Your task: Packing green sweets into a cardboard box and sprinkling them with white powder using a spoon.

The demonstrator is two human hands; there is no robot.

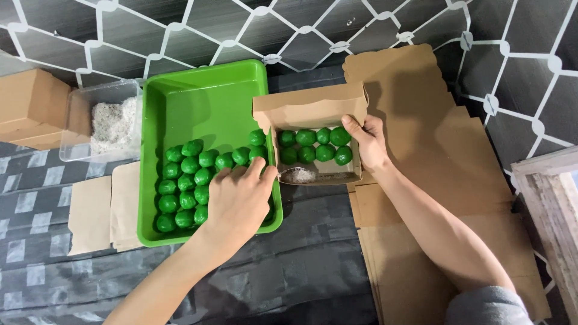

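A green plastic tray (205, 96) holds several green balls (186, 180) in its lower left part. My left hand (238, 201) reaches into the tray, its fingers down among the balls near the tray's right wall; whether it grips one is hidden. Right of the tray sits a small brown cardboard box (310, 108) with its lid up. Inside are several green balls (316, 144) in two rows and some white shreds (298, 176). My right hand (368, 141) grips the box's right wall, thumb on the rim.
A clear plastic tub (102, 123) of white shredded flakes stands left of the tray, with closed cardboard boxes (30, 105) beyond it. Flat cardboard box blanks (421, 120) are stacked at the right. Brown paper sheets (105, 207) lie at the left. A wooden frame (551, 204) is at the right edge.
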